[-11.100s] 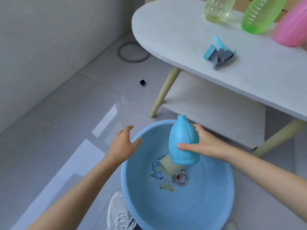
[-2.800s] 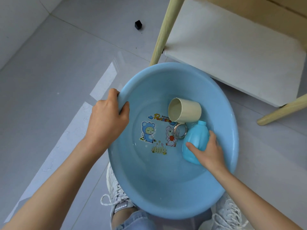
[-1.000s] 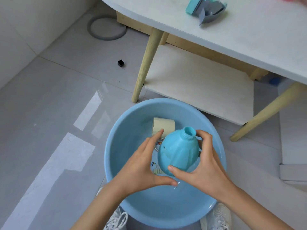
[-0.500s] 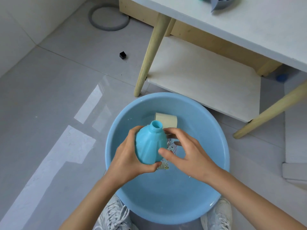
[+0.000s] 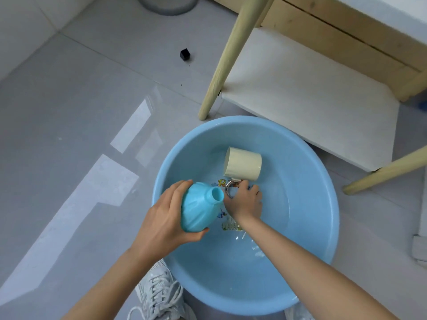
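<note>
A round light-blue basin [image 5: 323, 204] with a little water stands on the floor. My left hand [image 5: 161, 218] grips an uncapped turquoise bottle [image 5: 198, 209] over the basin's left side, its open neck tilted to the right. A cream cup [image 5: 243, 166] lies on its side in the basin, with a silver ring handle [image 5: 228, 188] below it. My right hand [image 5: 245, 202] is down in the basin with its fingers curled at that metal handle.
A low wooden table stands behind the basin, with a leg [image 5: 228, 56] close to the rim and a white lower shelf [image 5: 312, 88]. A small black cube [image 5: 185, 54] and a grey ring [image 5: 166, 5] lie on the tiled floor. My white sneakers [image 5: 159, 294] are under the basin's near edge.
My right hand has let go of the bottle and dropped into the basin to the cup's metal handle. The left hand now holds the bottle alone, tilted more sideways.
</note>
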`<state>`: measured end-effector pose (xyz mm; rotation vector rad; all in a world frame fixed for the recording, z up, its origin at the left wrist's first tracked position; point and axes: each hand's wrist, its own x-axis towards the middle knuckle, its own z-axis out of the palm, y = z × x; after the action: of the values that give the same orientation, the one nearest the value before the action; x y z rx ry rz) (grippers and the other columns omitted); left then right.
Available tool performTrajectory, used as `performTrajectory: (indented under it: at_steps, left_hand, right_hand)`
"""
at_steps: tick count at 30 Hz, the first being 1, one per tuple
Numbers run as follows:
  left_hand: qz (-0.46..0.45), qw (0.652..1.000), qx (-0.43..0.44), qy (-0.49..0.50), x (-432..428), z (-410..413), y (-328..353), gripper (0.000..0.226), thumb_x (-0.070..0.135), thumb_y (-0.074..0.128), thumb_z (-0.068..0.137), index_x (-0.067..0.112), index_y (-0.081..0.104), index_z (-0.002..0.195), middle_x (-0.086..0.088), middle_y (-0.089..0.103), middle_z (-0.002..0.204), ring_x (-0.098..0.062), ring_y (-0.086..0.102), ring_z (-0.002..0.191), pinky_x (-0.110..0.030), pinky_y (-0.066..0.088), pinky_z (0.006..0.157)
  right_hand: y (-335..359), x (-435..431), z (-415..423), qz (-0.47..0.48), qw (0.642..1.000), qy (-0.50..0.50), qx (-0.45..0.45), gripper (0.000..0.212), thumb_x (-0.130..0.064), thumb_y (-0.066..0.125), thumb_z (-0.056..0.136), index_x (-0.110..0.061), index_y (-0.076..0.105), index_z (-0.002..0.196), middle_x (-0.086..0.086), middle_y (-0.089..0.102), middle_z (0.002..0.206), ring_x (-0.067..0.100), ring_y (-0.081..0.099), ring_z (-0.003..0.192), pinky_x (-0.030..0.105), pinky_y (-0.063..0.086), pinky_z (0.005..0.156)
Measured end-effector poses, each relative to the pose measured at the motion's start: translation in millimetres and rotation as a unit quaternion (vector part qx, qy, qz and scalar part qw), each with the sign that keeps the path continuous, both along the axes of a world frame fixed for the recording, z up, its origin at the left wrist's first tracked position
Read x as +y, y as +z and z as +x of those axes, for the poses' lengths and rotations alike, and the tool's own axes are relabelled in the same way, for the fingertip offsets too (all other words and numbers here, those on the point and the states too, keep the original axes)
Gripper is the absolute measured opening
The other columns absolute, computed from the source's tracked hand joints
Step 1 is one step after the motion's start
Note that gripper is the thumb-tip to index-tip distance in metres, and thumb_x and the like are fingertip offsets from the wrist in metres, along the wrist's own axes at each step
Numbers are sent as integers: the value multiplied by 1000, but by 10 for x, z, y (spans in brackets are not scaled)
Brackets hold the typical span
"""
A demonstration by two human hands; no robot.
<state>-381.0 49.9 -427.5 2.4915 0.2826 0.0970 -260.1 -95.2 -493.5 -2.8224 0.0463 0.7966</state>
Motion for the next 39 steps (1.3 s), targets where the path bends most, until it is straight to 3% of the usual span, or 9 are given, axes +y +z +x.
performTrajectory:
  at_steps: [7, 11, 16, 21, 25, 28, 31, 34, 39]
  left_hand:
    - [37, 998, -41, 36, -103, 37, -75, 101, 46, 88, 49, 10, 40, 130, -9, 55, 126, -19, 47, 114, -31, 50, 81]
    - [56, 997, -50, 27, -110, 33, -89, 100, 45, 88, 50, 9, 40, 130, -7, 49, 127, -21, 47, 112, -34, 53, 78]
    - [64, 997, -39, 22, -111, 41, -89, 98, 47, 87, 52, 8, 41, 129, -10, 53, 125, -21, 47, 111, -34, 52, 79]
    - [36, 998, -31, 30, -110, 42, -103, 90, 63, 62, 63, 6, 42, 130, -12, 56, 125, -22, 47, 112, -28, 36, 94]
    - [97, 995, -20, -9, -81, 17, -122, 96, 65, 64, 58, 5, 44, 129, -8, 61, 124, -22, 56, 115, -49, 23, 112]
    - [109, 994, 17, -10, -69, -6, -115, 97, 69, 62, 52, 11, 45, 129, 0, 61, 123, -18, 55, 118, -64, 21, 105]
    - [86, 995, 55, -13, -45, 10, -75, 96, 71, 60, 49, 17, 45, 128, 5, 63, 117, -18, 61, 108, -52, 36, 91]
    - [63, 995, 71, 11, -12, 62, -23, 96, 73, 58, 46, 22, 43, 126, 7, 64, 109, -20, 63, 98, -42, 39, 78]
    - [16, 999, 31, 38, 32, 106, 12, 95, 70, 60, 47, 22, 41, 127, 5, 60, 115, -24, 59, 102, -42, 43, 81]
  right_hand:
    - [-185, 24, 43, 2, 990, 3, -142, 49, -49, 60, 86, -5, 51, 106, 15, 55, 111, 32, 50, 104, 38, 33, 77]
    - [-197, -53, 82, -4, 992, 15, -125, 37, -35, 61, 83, -6, 52, 105, 12, 56, 109, 31, 51, 101, 37, 34, 79]
    - [-54, -454, 151, 118, 977, 71, -165, 30, -22, 72, 73, -6, 59, 95, 11, 56, 102, 31, 49, 96, 32, 37, 67]
    - [98, -949, 376, 92, 932, 225, -267, 25, -12, 77, 64, -6, 65, 84, 14, 62, 111, 37, 53, 88, 37, 52, 70]
    - [198, -1143, 442, 38, 911, 291, -289, 25, -7, 73, 60, -3, 63, 82, 20, 59, 114, 37, 51, 87, 41, 52, 73]
    - [255, -1217, 430, -10, 905, 315, -287, 28, -8, 71, 58, -1, 63, 84, 21, 59, 112, 37, 51, 85, 40, 50, 64]
    - [284, -1240, 434, -48, 903, 330, -272, 27, -12, 69, 58, -2, 62, 81, 21, 59, 108, 35, 49, 80, 39, 47, 58]
    - [311, -1216, 456, -81, 896, 351, -258, 25, -16, 70, 59, -2, 63, 79, 20, 59, 106, 34, 48, 77, 38, 45, 56]
    - [394, -1219, 489, -105, 878, 387, -263, 21, -18, 67, 62, -2, 64, 76, 22, 60, 109, 34, 50, 74, 36, 43, 55]
